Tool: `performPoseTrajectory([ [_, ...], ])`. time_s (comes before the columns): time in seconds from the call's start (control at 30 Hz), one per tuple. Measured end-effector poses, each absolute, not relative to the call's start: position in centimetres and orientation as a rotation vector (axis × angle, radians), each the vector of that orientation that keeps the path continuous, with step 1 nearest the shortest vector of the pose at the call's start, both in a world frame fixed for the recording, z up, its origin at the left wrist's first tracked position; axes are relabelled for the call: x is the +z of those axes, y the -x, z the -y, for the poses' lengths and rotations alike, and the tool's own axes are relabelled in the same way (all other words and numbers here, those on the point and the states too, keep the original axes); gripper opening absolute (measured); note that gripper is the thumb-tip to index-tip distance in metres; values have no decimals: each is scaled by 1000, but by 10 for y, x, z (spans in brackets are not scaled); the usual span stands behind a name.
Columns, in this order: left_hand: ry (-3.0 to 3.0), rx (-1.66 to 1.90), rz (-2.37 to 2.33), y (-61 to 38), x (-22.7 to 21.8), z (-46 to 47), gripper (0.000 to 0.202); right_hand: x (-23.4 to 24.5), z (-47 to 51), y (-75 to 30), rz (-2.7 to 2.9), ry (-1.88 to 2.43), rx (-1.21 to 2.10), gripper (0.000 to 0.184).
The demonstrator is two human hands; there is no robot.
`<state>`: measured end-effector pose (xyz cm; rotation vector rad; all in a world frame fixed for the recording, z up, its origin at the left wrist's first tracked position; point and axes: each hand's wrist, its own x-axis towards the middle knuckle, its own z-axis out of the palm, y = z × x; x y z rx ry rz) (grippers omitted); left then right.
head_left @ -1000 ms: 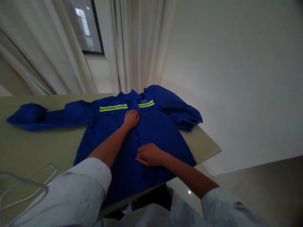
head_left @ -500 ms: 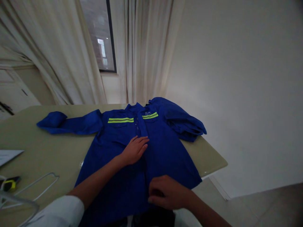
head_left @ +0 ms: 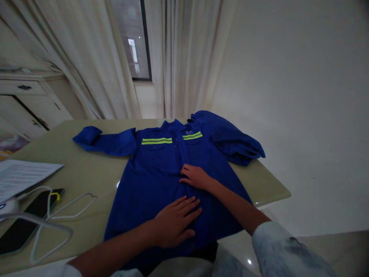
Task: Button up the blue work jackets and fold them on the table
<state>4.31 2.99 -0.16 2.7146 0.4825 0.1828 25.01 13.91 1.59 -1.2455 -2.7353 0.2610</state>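
Note:
A blue work jacket [head_left: 155, 169] with yellow-green reflective stripes lies face up on a beige table [head_left: 86, 173]. Its left sleeve stretches out across the table; its right sleeve is bunched near the table's right edge. My left hand [head_left: 175, 221] lies flat on the lower front of the jacket, fingers spread, holding nothing. My right hand [head_left: 196, 177] rests on the button placket at mid-chest, fingers curled down onto the cloth, with nothing visibly gripped.
A white wire hanger [head_left: 54, 215] lies at the table's left front, beside a dark phone [head_left: 25, 223] and papers [head_left: 20, 177]. Curtains [head_left: 178, 57] and a window stand behind. A cabinet [head_left: 25, 104] is at the left. The table's right corner drops to the floor.
The view has shifted left. My left hand slid down from mid-chest to the jacket's lower front. My right hand moved up from the hem to the placket at mid-chest.

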Motion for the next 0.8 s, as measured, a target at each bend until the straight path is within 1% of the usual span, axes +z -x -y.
performPoseTrajectory([
  [0.13, -2675, 183, -436, -42, -3, -24, 79, 13, -131, -258, 2660, 1240, 282, 30],
  [0.23, -2652, 194, -408, -41, 0, -27, 78, 12, -122, -262, 2642, 1215, 273, 29],
  [0.3, -2667, 227, -390, -43, 3, -32, 74, 12, -115, -262, 2648, 1252, 214, 27],
  [0.47, -2769, 370, -265, -54, 4, -57, 53, 15, -101, -255, 2800, 1350, -76, 24],
  [0.53, -2774, 419, -184, -58, 1, -66, 48, 16, -99, -253, 2857, 1374, -176, 22],
  [0.67, -2739, 476, -193, -60, -3, -71, 47, 13, -100, -249, 2890, 1446, -268, 22],
  [0.8, -2713, 516, -317, -60, -5, -65, 51, 14, -107, -245, 2847, 1544, -291, 17],
])
